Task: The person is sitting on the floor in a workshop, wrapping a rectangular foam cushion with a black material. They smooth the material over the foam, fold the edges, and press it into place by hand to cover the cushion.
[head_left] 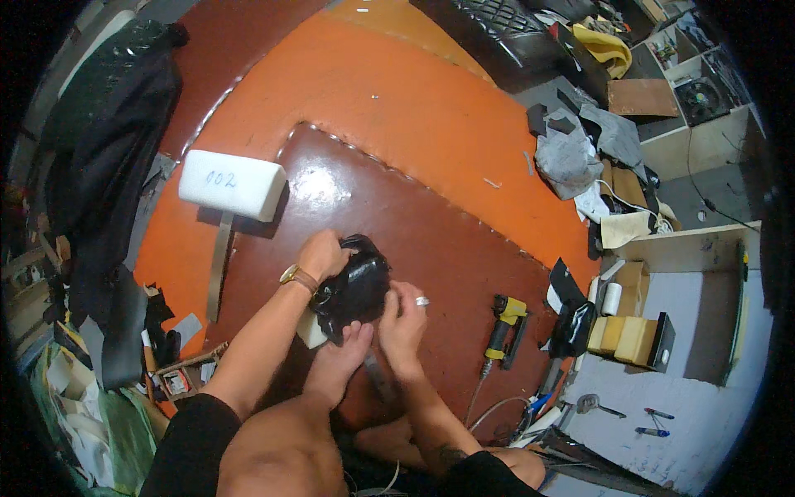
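A glossy black vinyl-like cover is bunched over a piece of pale foam, of which only a corner shows at the lower left. At its upper left edge my left hand, with a watch on the wrist, is closed on the black material. Ringed and curled, my right hand pinches the cover's right edge. My bare foot presses against the near side of the cover. A metal strip lies partly hidden between the foot and my right forearm.
A white foam block with handwriting and a flat metal bar lies at left. To the right rests a yellow-black staple gun with a hose. Grey scraps are heaped far right, near a white shelf unit. Black fabric hangs at left.
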The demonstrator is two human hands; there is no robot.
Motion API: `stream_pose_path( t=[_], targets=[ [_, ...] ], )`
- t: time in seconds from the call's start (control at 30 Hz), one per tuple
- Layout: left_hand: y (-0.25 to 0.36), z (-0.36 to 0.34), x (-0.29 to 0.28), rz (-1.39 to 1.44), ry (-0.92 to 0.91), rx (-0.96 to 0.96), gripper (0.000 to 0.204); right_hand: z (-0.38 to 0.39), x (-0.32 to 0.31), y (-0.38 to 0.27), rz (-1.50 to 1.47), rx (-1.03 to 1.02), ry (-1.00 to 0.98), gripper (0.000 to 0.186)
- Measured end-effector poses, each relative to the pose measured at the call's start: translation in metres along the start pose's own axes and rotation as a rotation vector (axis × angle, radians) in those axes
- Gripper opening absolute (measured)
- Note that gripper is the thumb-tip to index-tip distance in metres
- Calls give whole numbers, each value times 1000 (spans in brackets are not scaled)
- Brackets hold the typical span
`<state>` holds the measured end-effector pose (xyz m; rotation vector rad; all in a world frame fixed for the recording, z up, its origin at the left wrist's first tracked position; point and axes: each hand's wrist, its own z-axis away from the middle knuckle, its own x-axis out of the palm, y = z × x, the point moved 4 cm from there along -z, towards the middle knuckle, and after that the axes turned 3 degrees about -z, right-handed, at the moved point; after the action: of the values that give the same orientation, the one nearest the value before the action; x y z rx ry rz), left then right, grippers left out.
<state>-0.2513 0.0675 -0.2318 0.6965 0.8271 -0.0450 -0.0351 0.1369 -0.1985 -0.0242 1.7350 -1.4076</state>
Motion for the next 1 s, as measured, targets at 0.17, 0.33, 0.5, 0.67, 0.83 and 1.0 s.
stream_pose_path(
  t=[0.17, 0.33, 0.5, 0.67, 0.83, 1.0],
  targets=[
    [-4, -6, 4, -12, -50, 24, 39, 23, 11, -9, 447, -273, -316, 59],
    [-14, -14, 14, 54, -17, 66, 38, -30, 12, -7, 477, -314, -399, 56],
    [-13, -3, -2, 58, -34, 47, 47, -91, 24, -22, 662, -182, -535, 50],
    [-40, 61, -29, 602, 262, 14, 49, -100, 31, 6, 251, 69, -530, 57],
    [-117, 185, 16, 683, 128, -232, 56, -91, 43, 4, -172, 358, -559, 58],
    [-61, 152, -7, 757, 166, -23, 60, -97, -13, -3, -187, 362, -308, 56]
  ],
)
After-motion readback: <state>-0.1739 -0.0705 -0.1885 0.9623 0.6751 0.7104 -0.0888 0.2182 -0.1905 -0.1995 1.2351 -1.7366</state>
